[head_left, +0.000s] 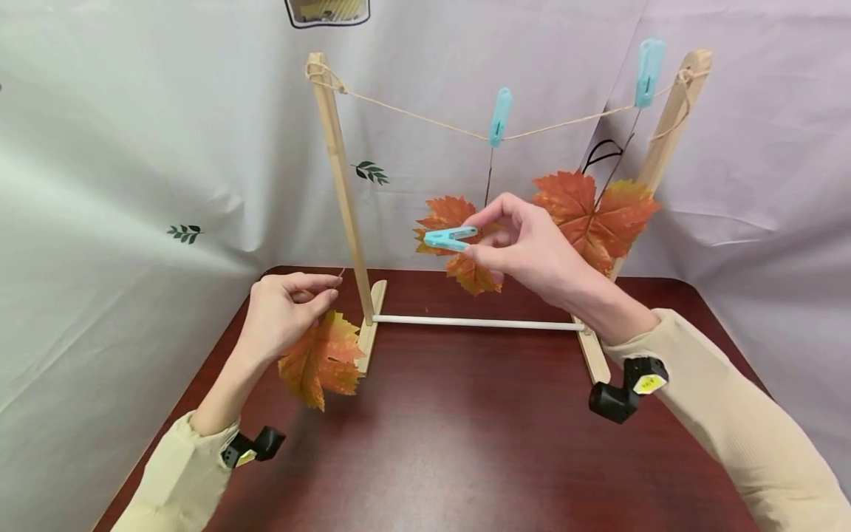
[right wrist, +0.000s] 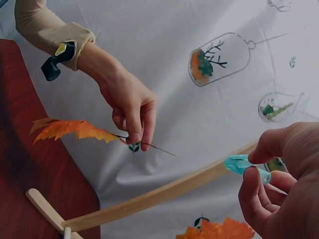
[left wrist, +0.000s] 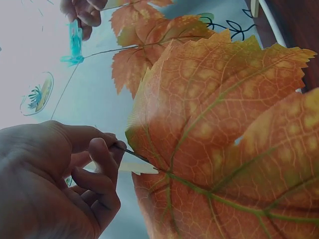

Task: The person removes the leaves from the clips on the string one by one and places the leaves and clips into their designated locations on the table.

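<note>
My left hand (head_left: pixel 282 314) pinches the thin stem of an orange maple leaf (head_left: pixel 322 358), which hangs below the fingers beside the stand's left post. In the left wrist view this leaf (left wrist: pixel 214 129) fills much of the picture. Between thumb and fingers, my right hand (head_left: pixel 525 244) holds a light blue clothespin (head_left: pixel 448 238) in front of the middle of the stand. The right wrist view shows that clothespin (right wrist: pixel 244 163) at the fingertips. Behind the right hand, another maple leaf (head_left: pixel 448 214) hangs by its stem from a clothespin (head_left: pixel 501 117) on the string, partly hidden.
A twine string (head_left: pixel 412 114) sags between two wooden posts (head_left: pixel 342 185). Near the right post a clothespin (head_left: pixel 649 74) holds a further maple leaf (head_left: pixel 592 214). A white rod (head_left: pixel 479 322) joins the stand's feet on the dark red table (head_left: pixel 452 428). Pale printed cloth (head_left: pixel 133 148) hangs behind.
</note>
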The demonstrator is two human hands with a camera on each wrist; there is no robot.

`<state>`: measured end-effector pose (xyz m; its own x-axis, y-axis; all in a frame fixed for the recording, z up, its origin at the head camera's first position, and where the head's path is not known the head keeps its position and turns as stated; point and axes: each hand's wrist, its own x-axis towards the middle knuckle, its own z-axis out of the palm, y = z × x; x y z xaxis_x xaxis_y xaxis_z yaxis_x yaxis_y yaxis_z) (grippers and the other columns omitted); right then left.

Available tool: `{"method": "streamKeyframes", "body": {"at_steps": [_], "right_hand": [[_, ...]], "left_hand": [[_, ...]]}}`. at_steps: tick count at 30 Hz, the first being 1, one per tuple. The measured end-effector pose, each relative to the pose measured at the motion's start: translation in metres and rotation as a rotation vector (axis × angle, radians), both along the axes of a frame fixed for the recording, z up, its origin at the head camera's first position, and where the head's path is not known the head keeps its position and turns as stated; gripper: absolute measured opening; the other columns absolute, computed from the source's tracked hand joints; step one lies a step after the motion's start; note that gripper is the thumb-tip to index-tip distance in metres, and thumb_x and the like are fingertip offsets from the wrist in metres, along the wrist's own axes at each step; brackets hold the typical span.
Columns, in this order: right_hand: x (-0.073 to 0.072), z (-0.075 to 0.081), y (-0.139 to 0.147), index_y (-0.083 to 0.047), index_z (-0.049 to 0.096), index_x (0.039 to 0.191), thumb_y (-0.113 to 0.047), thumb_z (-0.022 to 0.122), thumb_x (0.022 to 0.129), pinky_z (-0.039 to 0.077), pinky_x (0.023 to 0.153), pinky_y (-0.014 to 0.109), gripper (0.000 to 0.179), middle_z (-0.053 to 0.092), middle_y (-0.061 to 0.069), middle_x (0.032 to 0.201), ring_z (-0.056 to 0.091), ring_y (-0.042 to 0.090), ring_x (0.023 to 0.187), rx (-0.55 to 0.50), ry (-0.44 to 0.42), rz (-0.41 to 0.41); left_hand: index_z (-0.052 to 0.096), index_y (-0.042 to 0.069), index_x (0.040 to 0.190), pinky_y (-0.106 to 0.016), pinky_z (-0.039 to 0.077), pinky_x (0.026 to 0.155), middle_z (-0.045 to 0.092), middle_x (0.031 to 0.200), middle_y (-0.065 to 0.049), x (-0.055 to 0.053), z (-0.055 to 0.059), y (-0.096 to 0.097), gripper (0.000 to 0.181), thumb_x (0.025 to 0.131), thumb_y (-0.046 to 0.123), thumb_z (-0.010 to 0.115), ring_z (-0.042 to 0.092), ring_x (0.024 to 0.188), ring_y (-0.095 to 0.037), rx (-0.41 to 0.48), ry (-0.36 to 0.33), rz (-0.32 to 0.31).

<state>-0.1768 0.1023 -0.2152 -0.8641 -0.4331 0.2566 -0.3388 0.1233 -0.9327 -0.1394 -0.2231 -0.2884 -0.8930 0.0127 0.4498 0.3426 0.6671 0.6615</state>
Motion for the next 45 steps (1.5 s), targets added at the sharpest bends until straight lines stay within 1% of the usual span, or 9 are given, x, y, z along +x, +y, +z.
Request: {"method": "streamKeyframes", "body": {"at_steps": [7, 13, 17, 20, 24, 29, 36, 42, 45], "right_hand": [[0.006, -0.016, 0.017, 0.003, 0.055, 0.112, 0.004, 0.068, 0.087, 0.044, 0.057, 0.032, 0.028, 0.069, 0.013, 0.084, 0.05, 0.022, 0.054, 0.013, -0.046, -0.019], [0.011, -0.028, 0.027, 0.0, 0.056, 0.112, 0.002, 0.069, 0.087, 0.042, 0.055, 0.03, 0.028, 0.069, 0.014, 0.087, 0.05, 0.022, 0.054, 0.005, -0.064, -0.03], [0.016, -0.037, 0.038, -0.002, 0.056, 0.113, 0.001, 0.069, 0.089, 0.042, 0.054, 0.028, 0.028, 0.069, 0.012, 0.086, 0.049, 0.021, 0.055, -0.006, -0.083, -0.032], [0.02, -0.046, 0.046, 0.0, 0.056, 0.113, 0.003, 0.069, 0.089, 0.044, 0.054, 0.028, 0.028, 0.068, 0.013, 0.09, 0.051, 0.02, 0.058, -0.03, -0.101, -0.046], [0.025, -0.056, 0.054, 0.001, 0.056, 0.111, 0.004, 0.07, 0.088, 0.047, 0.054, 0.028, 0.027, 0.067, 0.011, 0.094, 0.054, 0.018, 0.062, -0.071, -0.123, -0.069], [0.031, -0.068, 0.067, 0.001, 0.056, 0.11, 0.004, 0.07, 0.089, 0.047, 0.052, 0.027, 0.026, 0.068, 0.008, 0.09, 0.053, 0.018, 0.059, -0.11, -0.133, -0.098], [0.038, -0.084, 0.087, -0.002, 0.059, 0.109, 0.005, 0.071, 0.088, 0.048, 0.053, 0.026, 0.025, 0.069, 0.006, 0.085, 0.053, 0.016, 0.053, -0.132, -0.127, -0.145], [0.046, -0.097, 0.104, -0.004, 0.059, 0.111, 0.007, 0.071, 0.088, 0.048, 0.053, 0.025, 0.028, 0.068, 0.004, 0.09, 0.057, 0.013, 0.061, -0.181, -0.172, -0.153], [0.051, -0.104, 0.111, -0.004, 0.058, 0.112, 0.009, 0.068, 0.089, 0.048, 0.051, 0.025, 0.028, 0.066, 0.003, 0.09, 0.057, 0.013, 0.061, -0.204, -0.175, -0.148]], "left_hand": [[0.081, 0.007, 0.099, -0.018, 0.042, 0.045, 0.072, 0.071, -0.004, 0.002, -0.01, -0.001, 0.016, 0.085, 0.001, 0.075, 0.059, 0.05, -0.006, -0.046, 0.014, -0.013], [0.081, 0.007, 0.097, -0.019, 0.041, 0.045, 0.073, 0.079, -0.003, 0.002, -0.017, 0.0, 0.016, 0.083, 0.001, 0.076, 0.058, 0.055, -0.007, -0.083, 0.02, -0.01], [0.081, 0.008, 0.096, -0.019, 0.039, 0.044, 0.071, 0.076, -0.001, 0.003, -0.023, 0.001, 0.016, 0.083, 0.0, 0.077, 0.053, 0.053, -0.006, -0.092, 0.023, -0.031], [0.082, 0.008, 0.096, -0.019, 0.036, 0.043, 0.069, 0.073, 0.001, 0.004, -0.026, 0.001, 0.017, 0.082, 0.0, 0.077, 0.049, 0.052, -0.007, -0.099, 0.025, -0.043], [0.082, 0.008, 0.096, -0.019, 0.036, 0.044, 0.07, 0.075, 0.001, 0.005, -0.03, 0.001, 0.016, 0.083, 0.0, 0.077, 0.048, 0.052, -0.006, -0.109, 0.01, -0.042], [0.081, 0.007, 0.097, -0.021, 0.037, 0.046, 0.071, 0.076, 0.0, 0.005, -0.033, 0.001, 0.016, 0.083, 0.001, 0.077, 0.049, 0.053, -0.006, -0.129, -0.02, -0.05], [0.081, 0.007, 0.098, -0.023, 0.035, 0.045, 0.064, 0.068, 0.004, 0.006, -0.04, 0.0, 0.017, 0.083, 0.001, 0.077, 0.045, 0.05, -0.007, -0.169, -0.055, -0.058], [0.082, 0.01, 0.098, -0.026, 0.034, 0.047, 0.055, 0.063, 0.006, 0.008, -0.044, -0.001, 0.017, 0.083, 0.003, 0.077, 0.041, 0.05, -0.008, -0.218, -0.073, -0.055], [0.082, 0.009, 0.098, -0.026, 0.034, 0.048, 0.056, 0.065, 0.006, 0.009, -0.045, -0.001, 0.017, 0.083, 0.003, 0.078, 0.041, 0.052, -0.008, -0.23, -0.077, -0.057]]}}
